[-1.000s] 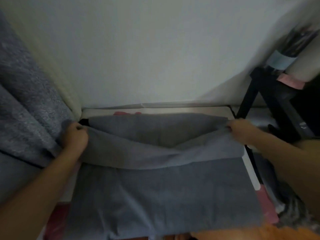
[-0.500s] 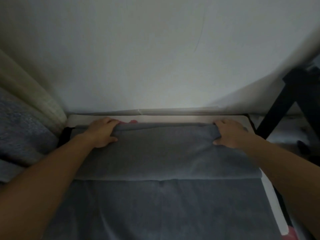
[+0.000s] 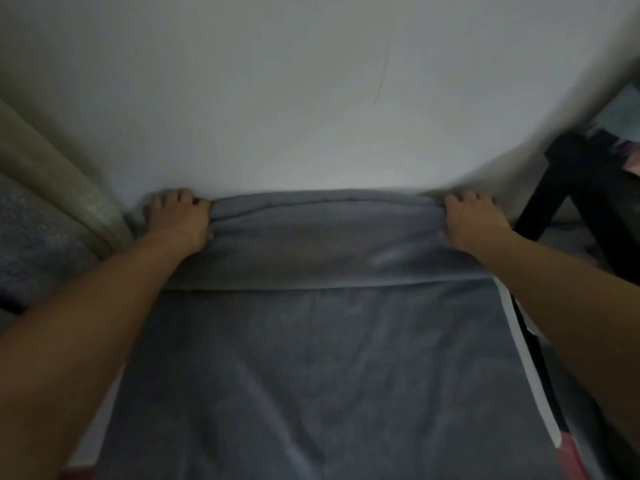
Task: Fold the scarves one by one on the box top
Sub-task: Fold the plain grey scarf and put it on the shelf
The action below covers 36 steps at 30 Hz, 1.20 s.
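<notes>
Scarf [image 3: 311, 358] edge pinned at box [image 3: 519, 344] far side.
Left hand [image 3: 178, 220], right hand [image 3: 472, 220] curled tight on fold corners, to line up edges.

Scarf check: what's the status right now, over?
Both hands, left and right, grip far edge of grey scarf. Folded over on box top. Nothing in the way.

**Soft matt cloth over a smooth white box top**

The grey scarf [image 3: 311, 358] looks like soft, matt woven cloth with a faint nap and shallow creases. At 3 o'clock a strip of the box top [image 3: 512, 323] shows smooth and white, slightly glossy, like plastic. At 12 o'clock the wall [image 3: 277, 98] is a matt, painted surface. At 9 o'clock lies a grey blanket [image 3: 31, 244] with a rough, nubbly weave. At 2 o'clock the black frame [image 3: 540, 209] looks smooth and matt.
</notes>
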Available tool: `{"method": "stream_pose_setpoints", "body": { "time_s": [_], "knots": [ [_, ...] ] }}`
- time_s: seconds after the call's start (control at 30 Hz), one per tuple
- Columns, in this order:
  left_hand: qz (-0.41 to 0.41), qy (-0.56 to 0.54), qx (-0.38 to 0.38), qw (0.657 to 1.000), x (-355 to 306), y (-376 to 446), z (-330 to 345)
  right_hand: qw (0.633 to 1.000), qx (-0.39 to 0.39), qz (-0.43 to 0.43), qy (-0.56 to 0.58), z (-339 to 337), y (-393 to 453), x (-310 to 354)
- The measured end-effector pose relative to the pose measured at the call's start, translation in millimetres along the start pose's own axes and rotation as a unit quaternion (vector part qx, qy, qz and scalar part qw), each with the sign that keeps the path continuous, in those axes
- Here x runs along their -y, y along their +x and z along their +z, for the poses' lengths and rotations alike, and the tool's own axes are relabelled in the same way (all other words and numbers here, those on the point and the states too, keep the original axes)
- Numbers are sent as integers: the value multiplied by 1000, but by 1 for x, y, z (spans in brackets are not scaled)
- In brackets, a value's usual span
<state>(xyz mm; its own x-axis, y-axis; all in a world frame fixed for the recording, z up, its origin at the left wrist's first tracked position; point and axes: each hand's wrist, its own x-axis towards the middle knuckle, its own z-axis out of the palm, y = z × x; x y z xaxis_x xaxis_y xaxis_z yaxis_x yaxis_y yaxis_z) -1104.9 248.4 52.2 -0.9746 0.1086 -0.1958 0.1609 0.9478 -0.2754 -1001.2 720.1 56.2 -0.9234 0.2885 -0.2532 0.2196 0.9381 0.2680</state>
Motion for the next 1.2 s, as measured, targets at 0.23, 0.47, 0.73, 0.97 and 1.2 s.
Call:
{"method": "stream_pose_setpoints", "body": {
  "time_s": [0.23,0.47,0.73,0.97,1.2],
  "knots": [
    [-174,-358,-51,916,-48,-183,98,958,-178,-37,220,88,-152,96],
    [-367,-328,-31,870,33,-372,183,951,-114,-63,279,153,-311,164],
    [-328,-315,42,890,47,-357,172,962,-109,-111,223,166,-347,159],
    [-372,-511,22,775,71,-375,189,967,-76,-124,208,162,-349,145],
    [-340,-408,5,847,66,-390,187,963,-35,-141,229,148,-363,149]
  ]
}}
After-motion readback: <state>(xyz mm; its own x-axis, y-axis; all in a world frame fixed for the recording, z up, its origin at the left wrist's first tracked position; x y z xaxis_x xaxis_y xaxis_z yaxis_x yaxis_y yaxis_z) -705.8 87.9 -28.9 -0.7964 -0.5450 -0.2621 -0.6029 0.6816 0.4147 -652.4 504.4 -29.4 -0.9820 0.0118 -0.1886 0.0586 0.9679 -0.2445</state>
